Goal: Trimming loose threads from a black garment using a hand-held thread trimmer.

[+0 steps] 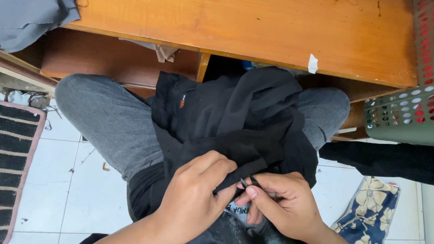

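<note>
left hand [197,196] gripping a fold of the black garment [236,118], fingers curled tight | right hand [281,201] at 3 o'clock of it, fingers pinching a small dark tool [246,182] against the cloth | garment lying across the lap, below the wooden table [259,27] at 12 o'clock | green basket [409,119] sitting at 2 o'clock

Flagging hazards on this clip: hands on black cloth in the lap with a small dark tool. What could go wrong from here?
1. The small dark pointed tool in the right hand sits close to the left hand fingertips; a slip could nick them.
2. The tool and the black fabric garment are both dark, so it may cut or snag the wrong layer.
3. The bunched garment hangs off the grey-trousered knees and could slide to the white tiled floor.
</note>
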